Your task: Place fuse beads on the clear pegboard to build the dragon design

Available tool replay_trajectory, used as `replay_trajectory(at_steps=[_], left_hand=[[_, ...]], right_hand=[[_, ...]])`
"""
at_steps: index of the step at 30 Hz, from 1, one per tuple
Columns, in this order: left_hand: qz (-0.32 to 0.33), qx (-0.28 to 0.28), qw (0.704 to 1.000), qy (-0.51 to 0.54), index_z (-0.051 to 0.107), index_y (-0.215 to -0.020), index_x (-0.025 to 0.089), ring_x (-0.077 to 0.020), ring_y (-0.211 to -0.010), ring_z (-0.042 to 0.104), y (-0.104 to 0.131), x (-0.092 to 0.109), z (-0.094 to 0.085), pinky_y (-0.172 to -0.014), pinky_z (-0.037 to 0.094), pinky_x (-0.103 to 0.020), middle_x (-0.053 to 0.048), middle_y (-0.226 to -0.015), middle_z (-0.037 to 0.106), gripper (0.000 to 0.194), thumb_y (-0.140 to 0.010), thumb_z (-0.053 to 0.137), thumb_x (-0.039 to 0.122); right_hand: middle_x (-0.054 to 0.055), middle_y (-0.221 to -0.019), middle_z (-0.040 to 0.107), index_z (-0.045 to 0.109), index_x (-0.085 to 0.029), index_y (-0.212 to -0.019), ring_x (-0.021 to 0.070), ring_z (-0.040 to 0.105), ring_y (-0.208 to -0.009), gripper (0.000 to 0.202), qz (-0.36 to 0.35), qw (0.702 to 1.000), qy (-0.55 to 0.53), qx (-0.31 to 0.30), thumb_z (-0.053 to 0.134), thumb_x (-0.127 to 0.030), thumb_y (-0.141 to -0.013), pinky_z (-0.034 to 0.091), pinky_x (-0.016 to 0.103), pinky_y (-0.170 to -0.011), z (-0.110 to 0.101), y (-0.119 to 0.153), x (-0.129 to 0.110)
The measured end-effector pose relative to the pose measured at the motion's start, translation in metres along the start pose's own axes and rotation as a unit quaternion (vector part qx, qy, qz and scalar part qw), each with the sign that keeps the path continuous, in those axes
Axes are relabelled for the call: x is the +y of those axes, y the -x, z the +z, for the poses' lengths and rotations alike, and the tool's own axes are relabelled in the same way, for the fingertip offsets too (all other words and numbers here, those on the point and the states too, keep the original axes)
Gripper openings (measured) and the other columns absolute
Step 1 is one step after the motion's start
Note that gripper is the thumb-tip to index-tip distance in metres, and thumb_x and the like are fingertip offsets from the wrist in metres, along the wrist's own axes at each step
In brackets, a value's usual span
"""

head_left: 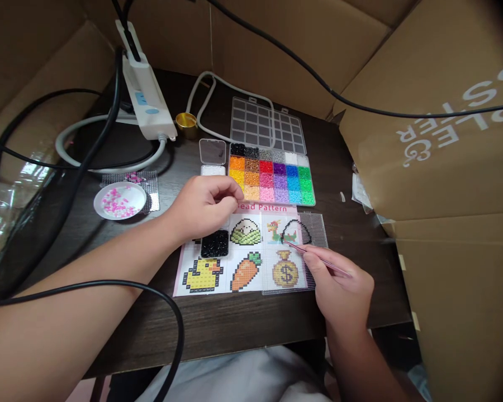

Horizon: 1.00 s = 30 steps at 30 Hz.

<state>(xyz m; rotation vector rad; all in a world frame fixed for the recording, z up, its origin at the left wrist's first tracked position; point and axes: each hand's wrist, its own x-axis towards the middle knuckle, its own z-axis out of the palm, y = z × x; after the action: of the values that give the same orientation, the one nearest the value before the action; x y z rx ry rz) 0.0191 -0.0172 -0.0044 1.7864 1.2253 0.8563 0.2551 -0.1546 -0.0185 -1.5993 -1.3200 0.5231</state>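
My right hand [343, 285] is closed round pink tweezers [324, 262], whose tip touches the clear pegboard [314, 223] beside an arc of black beads [298, 223]. The pegboard lies over the right part of the bead pattern sheet [245, 257], which shows a carrot, a money bag and other pictures. My left hand [212, 204] is over the sheet's top edge, fingers curled with thumb and forefinger close together; what they hold, if anything, is too small to name. Below it sits a small box of black beads [214, 244]. A sorted bead box [272, 176] stands open just behind.
At the left, a white dish of pink and white beads [119, 201] rests partly on another pegboard [153, 192]. Behind are a gold cup [186, 124] and a white power strip [148, 100]. Black cables [109, 117] cross the left side. Cardboard walls [276, 56] surround the table.
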Motion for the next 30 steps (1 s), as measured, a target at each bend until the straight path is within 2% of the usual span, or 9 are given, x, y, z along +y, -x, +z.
replay_trajectory(at_steps=[7, 13, 19, 22, 26, 30], left_hand=[[-0.002, -0.004, 1.0, 0.002, 0.07, -0.072, 0.018, -0.0136, -0.059, 0.058, 0.0, -0.001, 0.001, -0.056, 0.043, -0.027, 0.0, -0.066, 0.069, 0.016, -0.07, 0.054, 0.021], [0.011, -0.006, 1.0, 0.004, 0.069, -0.072, 0.017, -0.0123, -0.058, 0.056, 0.002, -0.001, 0.0, -0.055, 0.042, -0.026, 0.0, -0.066, 0.068, 0.016, -0.07, 0.053, 0.019], [0.015, -0.002, 1.0, 0.004, 0.069, -0.074, 0.017, -0.0125, -0.058, 0.055, 0.002, -0.006, 0.002, -0.054, 0.042, -0.026, 0.0, -0.065, 0.067, 0.016, -0.071, 0.053, 0.018], [0.017, -0.003, 1.0, 0.006, 0.069, -0.073, 0.017, -0.0121, -0.058, 0.054, 0.002, -0.006, 0.002, -0.054, 0.041, -0.026, 0.0, -0.064, 0.067, 0.016, -0.071, 0.053, 0.017], [0.012, -0.001, 1.0, 0.005, 0.069, -0.074, 0.017, -0.0114, -0.056, 0.051, 0.002, -0.005, 0.001, -0.052, 0.039, -0.025, 0.001, -0.062, 0.065, 0.016, -0.071, 0.054, 0.017], [0.016, -0.005, 1.0, 0.011, 0.069, -0.074, 0.016, -0.0112, -0.055, 0.05, 0.003, -0.003, 0.001, -0.052, 0.039, -0.025, 0.0, -0.063, 0.065, 0.016, -0.071, 0.053, 0.018]], right_hand=[[-0.001, -0.09, 0.082, 0.083, -0.031, -0.092, 0.0156, 0.079, -0.078, 0.014, -0.001, 1.0, 0.001, 0.004, 0.075, -0.022, -0.086, 0.063, 0.023, -0.071, 0.0, 0.001, -0.001], [0.004, -0.09, 0.082, 0.083, -0.025, -0.091, 0.0203, 0.079, -0.079, 0.01, 0.029, 0.999, -0.001, 0.038, 0.077, -0.026, -0.084, 0.065, 0.029, -0.072, 0.0, 0.004, -0.001], [0.004, -0.089, 0.082, 0.083, -0.024, -0.09, 0.0203, 0.079, -0.077, 0.009, 0.023, 0.998, -0.008, 0.051, 0.078, -0.024, -0.083, 0.066, 0.029, -0.071, 0.001, 0.005, 0.0], [0.002, -0.089, 0.082, 0.083, -0.027, -0.091, 0.0191, 0.078, -0.078, 0.012, -0.009, 0.999, -0.004, 0.051, 0.077, -0.02, -0.084, 0.064, 0.029, -0.07, 0.001, 0.007, 0.0], [0.0, -0.093, 0.082, 0.082, -0.03, -0.096, 0.02, 0.077, -0.083, 0.025, -0.085, 0.995, 0.008, 0.053, 0.075, -0.01, -0.082, 0.062, 0.033, -0.078, 0.002, 0.012, -0.006], [0.0, -0.098, 0.081, 0.08, -0.029, -0.105, 0.0203, 0.077, -0.083, 0.035, -0.154, 0.988, -0.023, 0.004, 0.074, -0.004, -0.081, 0.06, 0.036, -0.081, 0.016, 0.016, -0.027]])
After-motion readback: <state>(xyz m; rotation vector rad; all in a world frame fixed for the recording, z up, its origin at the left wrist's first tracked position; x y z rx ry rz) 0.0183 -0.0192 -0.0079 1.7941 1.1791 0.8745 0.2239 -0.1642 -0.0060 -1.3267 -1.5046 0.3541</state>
